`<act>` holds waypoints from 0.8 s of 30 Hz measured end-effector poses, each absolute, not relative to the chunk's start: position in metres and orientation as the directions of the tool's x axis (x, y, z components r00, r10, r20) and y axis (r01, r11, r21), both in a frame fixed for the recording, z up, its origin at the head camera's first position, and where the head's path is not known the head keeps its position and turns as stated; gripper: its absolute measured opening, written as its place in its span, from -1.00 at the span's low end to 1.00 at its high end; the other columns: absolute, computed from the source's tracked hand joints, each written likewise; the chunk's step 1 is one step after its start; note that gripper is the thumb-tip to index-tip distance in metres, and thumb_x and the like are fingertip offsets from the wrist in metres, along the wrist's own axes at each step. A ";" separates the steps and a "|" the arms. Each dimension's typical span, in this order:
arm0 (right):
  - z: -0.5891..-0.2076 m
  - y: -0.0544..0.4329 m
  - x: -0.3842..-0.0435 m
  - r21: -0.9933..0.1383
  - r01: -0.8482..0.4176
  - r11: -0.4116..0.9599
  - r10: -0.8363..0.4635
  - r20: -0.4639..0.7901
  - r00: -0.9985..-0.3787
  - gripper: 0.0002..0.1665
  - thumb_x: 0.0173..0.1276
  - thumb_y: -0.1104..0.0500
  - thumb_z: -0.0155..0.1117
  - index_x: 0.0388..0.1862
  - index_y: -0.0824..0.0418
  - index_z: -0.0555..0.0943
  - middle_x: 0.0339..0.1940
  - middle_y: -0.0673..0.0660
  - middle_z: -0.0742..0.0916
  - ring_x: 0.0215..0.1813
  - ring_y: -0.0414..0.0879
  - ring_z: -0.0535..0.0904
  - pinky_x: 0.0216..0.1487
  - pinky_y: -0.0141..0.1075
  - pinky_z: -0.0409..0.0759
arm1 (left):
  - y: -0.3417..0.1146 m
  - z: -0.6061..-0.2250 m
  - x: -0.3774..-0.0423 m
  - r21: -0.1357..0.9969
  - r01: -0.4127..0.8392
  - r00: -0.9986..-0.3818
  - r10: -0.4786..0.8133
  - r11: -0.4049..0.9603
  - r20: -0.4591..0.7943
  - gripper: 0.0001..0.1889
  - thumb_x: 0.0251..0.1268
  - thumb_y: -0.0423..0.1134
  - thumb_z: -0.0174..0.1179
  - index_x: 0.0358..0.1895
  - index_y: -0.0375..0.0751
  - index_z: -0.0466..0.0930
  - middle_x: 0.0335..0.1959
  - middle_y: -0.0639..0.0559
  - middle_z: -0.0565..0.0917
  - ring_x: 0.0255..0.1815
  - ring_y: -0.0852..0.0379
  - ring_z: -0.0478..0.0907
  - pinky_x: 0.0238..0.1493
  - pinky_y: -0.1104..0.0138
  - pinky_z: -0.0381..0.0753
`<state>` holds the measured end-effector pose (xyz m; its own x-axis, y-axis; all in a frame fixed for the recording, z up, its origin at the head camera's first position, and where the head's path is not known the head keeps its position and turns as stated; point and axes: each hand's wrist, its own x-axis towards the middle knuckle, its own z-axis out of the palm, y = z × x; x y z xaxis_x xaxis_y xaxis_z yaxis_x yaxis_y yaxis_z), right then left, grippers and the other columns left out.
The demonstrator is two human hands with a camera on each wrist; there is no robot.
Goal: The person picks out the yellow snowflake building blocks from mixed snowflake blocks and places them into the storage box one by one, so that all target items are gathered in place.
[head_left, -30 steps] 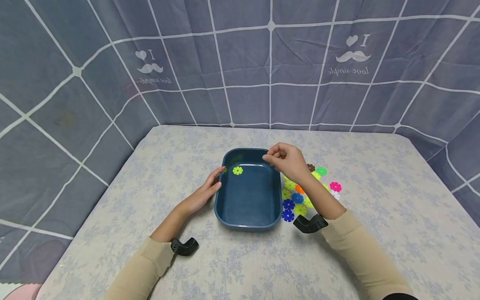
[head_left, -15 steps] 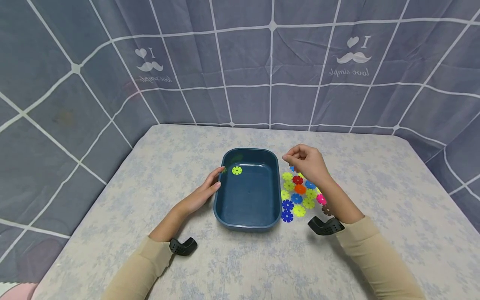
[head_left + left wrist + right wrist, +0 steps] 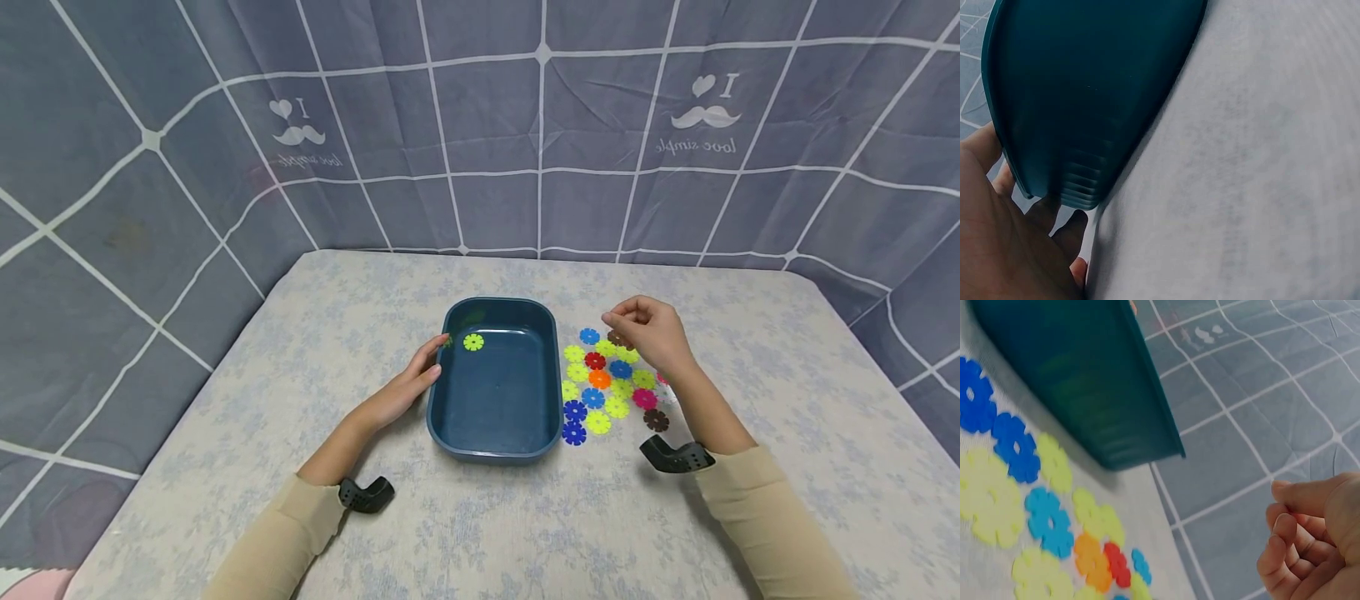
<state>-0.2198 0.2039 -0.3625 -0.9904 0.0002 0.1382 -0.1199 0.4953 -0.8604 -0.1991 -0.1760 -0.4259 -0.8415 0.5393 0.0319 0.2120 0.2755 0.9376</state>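
Observation:
A deep blue-green plastic tub (image 3: pixel 495 408) stands on the table. Inside it, towards the back left, lies one yellow-green notched disc (image 3: pixel 473 342). My left hand (image 3: pixel 405 385) rests against the tub's left side, its fingertips at the rim; in the left wrist view the fingers lie along the outer wall. My right hand (image 3: pixel 651 335) hovers over the far part of a scatter of notched plastic discs (image 3: pixel 599 379) right of the tub. Its fingers are curled, thumb close to the index fingertip. The right wrist view shows nothing between them. It covers some discs.
The loose discs are yellow-green, blue, red, orange, pink and brown, including a dark blue disc (image 3: pixel 573 432) close by the tub's right wall. A patterned cloth covers the table (image 3: pixel 360 308). A grey-blue checked curtain (image 3: pixel 495 125) hangs behind it.
My right hand has moved right from over the tub's far right corner to above the discs, uncovering several of them. The left hand and the disc in the tub look unmoved.

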 end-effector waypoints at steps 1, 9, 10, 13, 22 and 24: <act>-0.364 0.207 -0.220 -0.854 -0.117 0.507 0.006 0.140 -0.990 -0.60 0.41 0.01 0.28 -0.18 0.38 0.58 -0.51 0.20 0.64 -0.47 0.00 0.55 -0.37 -0.24 0.59 | -0.176 -0.426 -0.199 0.937 0.213 -0.842 0.538 0.277 0.032 -0.43 0.64 -0.21 -0.33 0.59 0.01 -0.23 0.59 -0.06 -0.23 0.57 -0.09 -0.35 0.44 -0.16 -0.15; -0.372 0.224 -0.218 -0.856 -0.083 0.510 0.033 0.116 -0.993 -0.58 0.41 -0.02 0.28 -0.16 0.38 0.56 -0.54 0.16 0.60 -0.48 0.09 0.52 -0.43 -0.22 0.54 | -0.176 -0.426 -0.198 0.933 0.218 -0.845 0.533 0.286 0.034 -0.43 0.63 -0.20 -0.32 0.59 0.02 -0.23 0.59 -0.05 -0.22 0.57 -0.09 -0.35 0.44 -0.15 -0.15; -0.374 0.226 -0.218 -0.860 -0.079 0.505 0.035 0.111 -0.993 -0.58 0.41 -0.02 0.27 -0.16 0.38 0.56 -0.52 0.18 0.61 -0.48 0.09 0.52 -0.44 -0.22 0.54 | -0.176 -0.426 -0.198 0.933 0.217 -0.846 0.533 0.287 0.032 -0.43 0.63 -0.20 -0.32 0.59 0.02 -0.23 0.59 -0.04 -0.22 0.57 -0.08 -0.34 0.45 -0.15 -0.14; -0.379 0.232 -0.218 -0.865 -0.067 0.497 0.038 0.099 -0.994 -0.57 0.41 -0.02 0.27 -0.16 0.38 0.55 -0.47 0.21 0.64 -0.48 0.05 0.51 -0.42 -0.23 0.55 | -0.176 -0.426 -0.198 0.933 0.215 -0.846 0.532 0.288 0.031 -0.43 0.63 -0.20 -0.32 0.59 0.02 -0.23 0.59 -0.04 -0.22 0.57 -0.08 -0.34 0.45 -0.14 -0.14; -0.395 0.241 -0.225 -0.869 -0.035 0.494 0.059 0.074 -0.996 -0.61 0.40 -0.02 0.27 -0.17 0.33 0.56 -0.43 0.25 0.64 -0.52 -0.08 0.50 -0.50 -0.23 0.57 | -0.175 -0.424 -0.197 0.932 0.211 -0.849 0.528 0.295 0.024 -0.42 0.63 -0.20 -0.31 0.59 0.03 -0.23 0.59 -0.04 -0.22 0.57 -0.08 -0.33 0.45 -0.14 -0.14; -0.399 0.242 -0.226 -0.865 -0.024 0.501 0.067 0.066 -0.996 -0.56 0.37 -0.09 0.28 -0.19 0.31 0.58 -0.44 0.20 0.65 -0.50 -0.06 0.51 -0.53 -0.23 0.55 | -0.175 -0.424 -0.197 0.931 0.211 -0.850 0.527 0.299 0.023 -0.42 0.63 -0.19 -0.31 0.59 0.03 -0.23 0.59 -0.04 -0.22 0.57 -0.09 -0.33 0.45 -0.15 -0.14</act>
